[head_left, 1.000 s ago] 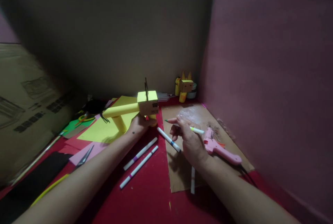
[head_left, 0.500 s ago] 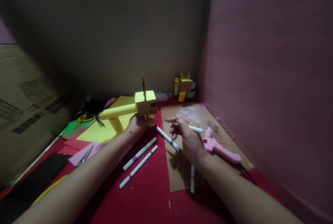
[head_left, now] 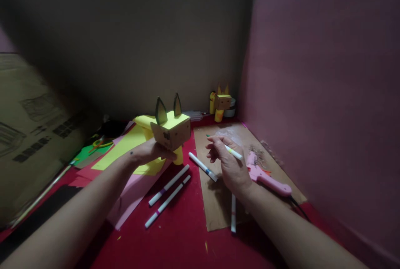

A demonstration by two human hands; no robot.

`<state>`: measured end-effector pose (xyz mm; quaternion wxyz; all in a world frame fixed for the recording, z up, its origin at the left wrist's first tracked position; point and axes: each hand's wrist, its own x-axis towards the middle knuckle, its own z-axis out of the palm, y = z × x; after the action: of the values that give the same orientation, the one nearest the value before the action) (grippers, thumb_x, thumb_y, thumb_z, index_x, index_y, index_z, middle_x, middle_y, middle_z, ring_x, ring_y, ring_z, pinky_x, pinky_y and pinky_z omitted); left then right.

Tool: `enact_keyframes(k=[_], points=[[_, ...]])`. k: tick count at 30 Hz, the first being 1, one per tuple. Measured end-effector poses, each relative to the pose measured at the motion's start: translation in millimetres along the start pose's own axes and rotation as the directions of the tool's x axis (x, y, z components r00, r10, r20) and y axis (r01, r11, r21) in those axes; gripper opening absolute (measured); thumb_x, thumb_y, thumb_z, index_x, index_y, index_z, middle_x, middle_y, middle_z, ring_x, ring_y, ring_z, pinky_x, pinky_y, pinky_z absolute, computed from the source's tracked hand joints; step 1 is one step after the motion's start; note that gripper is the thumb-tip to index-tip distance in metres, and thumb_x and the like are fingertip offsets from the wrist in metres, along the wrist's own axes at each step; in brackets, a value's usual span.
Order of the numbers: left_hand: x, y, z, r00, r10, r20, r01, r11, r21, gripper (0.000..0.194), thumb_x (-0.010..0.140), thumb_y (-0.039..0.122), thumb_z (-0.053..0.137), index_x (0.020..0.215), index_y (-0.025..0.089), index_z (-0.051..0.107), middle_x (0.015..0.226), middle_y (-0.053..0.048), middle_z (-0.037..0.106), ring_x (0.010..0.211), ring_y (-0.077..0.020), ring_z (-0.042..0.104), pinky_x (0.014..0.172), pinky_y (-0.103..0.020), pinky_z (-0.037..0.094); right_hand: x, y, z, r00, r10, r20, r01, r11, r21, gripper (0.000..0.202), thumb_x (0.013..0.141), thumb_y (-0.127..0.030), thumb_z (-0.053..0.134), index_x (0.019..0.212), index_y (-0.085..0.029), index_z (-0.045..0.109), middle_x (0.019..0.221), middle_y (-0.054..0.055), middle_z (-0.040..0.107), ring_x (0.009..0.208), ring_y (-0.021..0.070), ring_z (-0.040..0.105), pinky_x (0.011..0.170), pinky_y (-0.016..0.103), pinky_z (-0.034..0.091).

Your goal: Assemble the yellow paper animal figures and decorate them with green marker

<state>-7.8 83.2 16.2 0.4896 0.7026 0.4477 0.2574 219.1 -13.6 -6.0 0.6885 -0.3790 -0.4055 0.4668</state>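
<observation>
My left hand (head_left: 159, 152) is closed around the underside of a paper-and-cardboard animal figure (head_left: 173, 133). Its box head has a yellow top, brown sides and two dark-edged pointed ears; a yellow tube body extends behind. In my right hand (head_left: 229, 162) a white felt-tip marker (head_left: 234, 152) with a yellow-green band is pinched, its green tip pointing left. Between the hands lies a white marker with a blue band (head_left: 203, 167). Two more white markers, one with a purple band (head_left: 169, 185) and one with a magenta band (head_left: 168, 201), rest on the red tabletop (head_left: 175, 244).
A pink glue gun (head_left: 268, 181) with a black cord lies on a cardboard sheet (head_left: 215, 214) at right. Another figure (head_left: 222, 103) stands in the far corner. Coloured paper (head_left: 112, 156) is spread at left, and a printed cardboard panel (head_left: 28, 127) stands beyond it.
My left hand has turned the figure so that its head now faces nearer me, showing both ears, with the body behind. The marker in my right hand has shifted slightly.
</observation>
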Motion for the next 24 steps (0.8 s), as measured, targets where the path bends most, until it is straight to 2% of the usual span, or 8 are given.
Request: enact_keyframes(k=[4, 10, 13, 18, 24], points=[[-5, -8, -12.0, 0.992, 0.020, 0.128, -0.014, 0.999, -0.047, 0.047, 0.048, 0.009, 0.084, 0.093, 0.017, 0.075, 0.091, -0.005, 0.073, 0.084, -0.0217, 0.065, 0.073, -0.030, 0.054, 1, 1, -2, 0.999, -0.029, 0.027, 0.030, 0.999, -0.042, 0.023, 0.078, -0.038, 0.073, 0.092, -0.019, 0.069, 0.075, -0.001, 0.065, 0.062, 0.0108, 0.058, 0.054, 0.023, 0.047], [-5, -27, -21.6, 0.969, 0.085, 0.233, -0.060, 0.992, -0.113, 0.048, 0.051, 0.011, 0.087, 0.097, 0.020, 0.075, 0.097, -0.005, 0.074, 0.093, -0.0231, 0.066, 0.087, -0.035, 0.054, -3, 1, -2, 0.994, -0.029, 0.104, 0.041, 0.992, -0.121, 0.023, 0.079, -0.034, 0.073, 0.097, -0.020, 0.068, 0.080, -0.001, 0.066, 0.067, 0.0122, 0.060, 0.061, 0.026, 0.050], [-5, -31, -19.3, 0.952, 0.111, 0.284, -0.078, 0.989, -0.124, 0.055, 0.053, 0.009, 0.086, 0.105, 0.021, 0.075, 0.102, -0.006, 0.074, 0.095, -0.0240, 0.067, 0.086, -0.034, 0.055, -8, -1, 0, 0.989, -0.011, 0.147, 0.034, 0.987, -0.156, 0.023, 0.079, -0.033, 0.072, 0.097, -0.020, 0.069, 0.084, 0.000, 0.068, 0.068, 0.0126, 0.062, 0.063, 0.027, 0.051], [-7, -37, -12.2, 0.944, 0.132, 0.303, -0.105, 0.989, -0.103, 0.066, 0.057, 0.009, 0.083, 0.120, 0.021, 0.070, 0.102, -0.007, 0.073, 0.085, -0.0217, 0.067, 0.074, -0.029, 0.055, -12, -4, 3, 0.983, 0.005, 0.185, 0.030, 0.981, -0.189, 0.021, 0.079, -0.032, 0.071, 0.096, -0.020, 0.069, 0.085, 0.000, 0.069, 0.066, 0.0119, 0.062, 0.067, 0.029, 0.051], [-14, -35, -11.8, 0.949, 0.139, 0.284, -0.134, 0.990, -0.039, 0.048, 0.059, 0.013, 0.083, 0.106, 0.019, 0.076, 0.101, -0.006, 0.073, 0.092, -0.0233, 0.064, 0.082, -0.032, 0.052, -14, -5, 5, 0.977, 0.045, 0.210, 0.001, 0.976, -0.217, 0.019, 0.077, -0.032, 0.072, 0.090, -0.019, 0.070, 0.076, 0.000, 0.068, 0.062, 0.0125, 0.060, 0.064, 0.029, 0.049]])
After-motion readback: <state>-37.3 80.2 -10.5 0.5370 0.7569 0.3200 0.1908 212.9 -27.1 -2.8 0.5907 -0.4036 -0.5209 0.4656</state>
